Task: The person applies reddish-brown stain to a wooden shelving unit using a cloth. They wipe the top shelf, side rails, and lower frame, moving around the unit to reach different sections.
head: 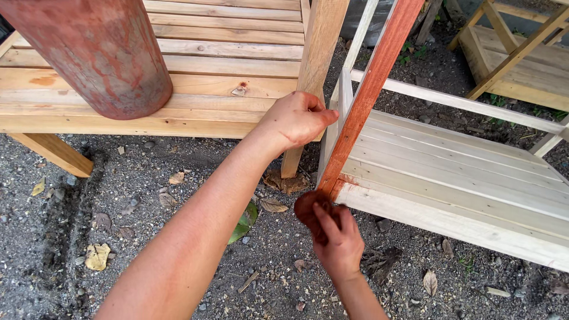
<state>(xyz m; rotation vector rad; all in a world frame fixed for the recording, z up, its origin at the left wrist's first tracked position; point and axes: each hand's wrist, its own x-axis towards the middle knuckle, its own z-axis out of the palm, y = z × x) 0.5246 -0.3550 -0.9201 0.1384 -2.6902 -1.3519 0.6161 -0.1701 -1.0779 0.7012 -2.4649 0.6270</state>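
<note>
Left hand (298, 120) curled, steadying stained leg (367, 95); right hand (336, 240) pinching, probably, rag (308, 208).

Outdoor carpentry yard: unfinished wooden benches (195, 71) and slatted frames (462, 178) on leaf-strewn gravel ground (148, 195).

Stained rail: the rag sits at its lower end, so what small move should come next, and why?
Probably wipe the rag in the right hand onto the adjoining pale slat: the stained rail is already reddish along its length, the neighbouring wood is bare, and the left hand steadies the frame.
</note>
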